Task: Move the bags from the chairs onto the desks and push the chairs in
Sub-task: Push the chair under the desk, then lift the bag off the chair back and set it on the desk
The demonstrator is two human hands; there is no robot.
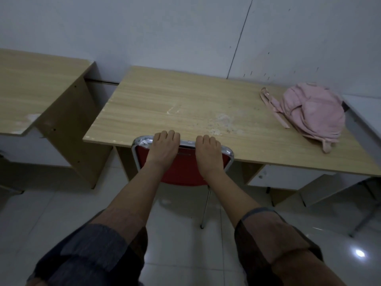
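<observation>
Both hands sit on the top rail of the red chair (181, 162), side by side and a little apart. The left hand (164, 146) and the right hand (207, 150) each have fingers curled over the chrome tube of the backrest, gripping it; the thumbs are hidden behind the rail. Both arms are stretched nearly straight ahead, so neither hand is nearer than the other.

The chair lies directly in front of the hands, its backrest running left to right, parallel to the near edge of the table (185, 104). The top rail looks level with that edge and just touching or overlapping it; the seat is out of sight beneath the tabletop, and only one chrome rear leg shows above the tiled floor (175, 234). The push direction is straight away from the body, toward the wall, and by my judgement little travel remains, if any.

The pink backpack (311, 114) rests on the table's far right corner, well apart from the hands, straps trailing leftward. A second table (31, 89) stands to the left.
</observation>
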